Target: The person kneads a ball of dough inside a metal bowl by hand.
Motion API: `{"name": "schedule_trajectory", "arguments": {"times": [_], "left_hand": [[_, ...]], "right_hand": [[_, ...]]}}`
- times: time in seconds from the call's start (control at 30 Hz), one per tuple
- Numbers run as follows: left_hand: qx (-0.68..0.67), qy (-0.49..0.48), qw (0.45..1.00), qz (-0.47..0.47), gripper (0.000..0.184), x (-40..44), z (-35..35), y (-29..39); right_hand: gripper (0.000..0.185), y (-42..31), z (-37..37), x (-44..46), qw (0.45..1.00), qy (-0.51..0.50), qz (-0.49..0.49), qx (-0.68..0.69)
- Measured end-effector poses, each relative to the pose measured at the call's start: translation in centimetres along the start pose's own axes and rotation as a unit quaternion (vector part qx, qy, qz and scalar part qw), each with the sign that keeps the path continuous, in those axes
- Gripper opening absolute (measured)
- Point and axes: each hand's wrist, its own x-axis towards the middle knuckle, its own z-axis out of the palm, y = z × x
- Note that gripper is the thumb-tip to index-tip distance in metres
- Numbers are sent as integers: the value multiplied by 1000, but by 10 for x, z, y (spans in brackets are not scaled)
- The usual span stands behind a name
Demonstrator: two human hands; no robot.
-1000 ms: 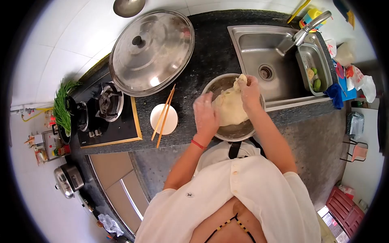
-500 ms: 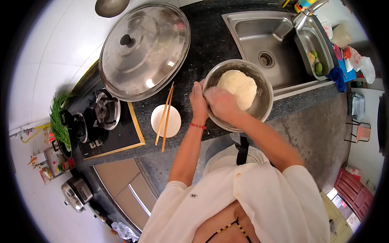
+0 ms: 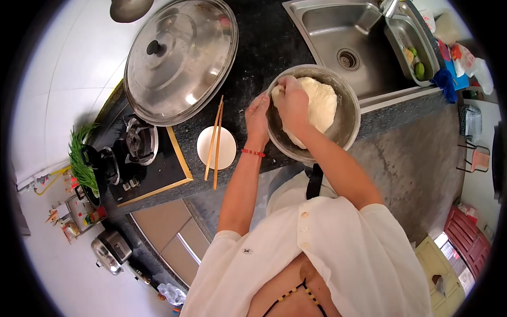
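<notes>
A pale ball of dough lies in a wide metal bowl at the edge of the dark counter. My right hand reaches inside the bowl, its fingers curled around the dough's upper left edge. On the bowl's left, my left hand grips the rim, with some fingers hidden behind the wall. A red bracelet circles my left wrist. Beside that wrist stands a small white bowl with a pair of wooden chopsticks laid across its top.
A large metal lid leans behind the small bowl. The steel sink adjoins the dough bowl, with a draining basket on its right. To the left are a gas stove and green leafy stalks.
My right hand has shifted up and left, from over the dough to its upper left edge. The dough looks more stretched. My left hand stays at the rim; the camera view has tilted slightly.
</notes>
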Motion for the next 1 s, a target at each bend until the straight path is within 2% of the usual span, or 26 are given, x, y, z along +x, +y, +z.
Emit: {"name": "schedule_trajectory", "arguments": {"times": [0.03, 0.17, 0.23, 0.33, 0.43, 0.53, 0.63, 0.7, 0.73, 0.8, 0.83, 0.93, 1.0], "left_hand": [[9, 15, 1000, 3, 30, 0, 2, 0], [18, 23, 999, 24, 25, 5, 1, -4], [47, 18, 998, 40, 23, 9, -1, -2], [65, -15, 997, 22, 22, 20, -4, -3], [105, -19, 994, 31, 22, 21, 1, 0], [117, -44, 992, 33, 23, 30, 4, 2], [155, -47, 986, 24, 23, 34, 9, 8], [210, -30, 977, 15, 23, 36, 3, 8], [193, -38, 980, 12, 23, 39, 2, 7], [157, -54, 986, 9, 22, 48, 4, 7], [180, -45, 982, 30, 23, 49, 5, 8], [253, -98, 960, 71, 23, 61, 6, 13], [295, -131, 942, 92, 24, 69, 10, 15]], "right_hand": [[8, 1, 1, 0, 999, 34, -6, 10], [7, 2, -13, -20, 980, -195, -45, -12], [8, 2, -35, -32, 935, -339, -100, -13], [7, -1, -74, -44, 853, -497, -160, -21], [7, 4, -91, -42, 781, -560, -266, -66], [9, 6, -78, -45, 828, -508, -231, -61], [13, 7, -27, -33, 951, -289, -93, -63], [13, 3, -6, -22, 985, -166, -32, -36], [14, 3, -2, -20, 994, -105, 1, -24], [13, 9, -1, -19, 988, -148, -11, -42], [13, 10, -2, -19, 985, -167, -17, -49], [10, 5, -47, -38, 897, -410, -155, -61], [13, 8, -75, -45, 858, -472, -196, -47]]}}
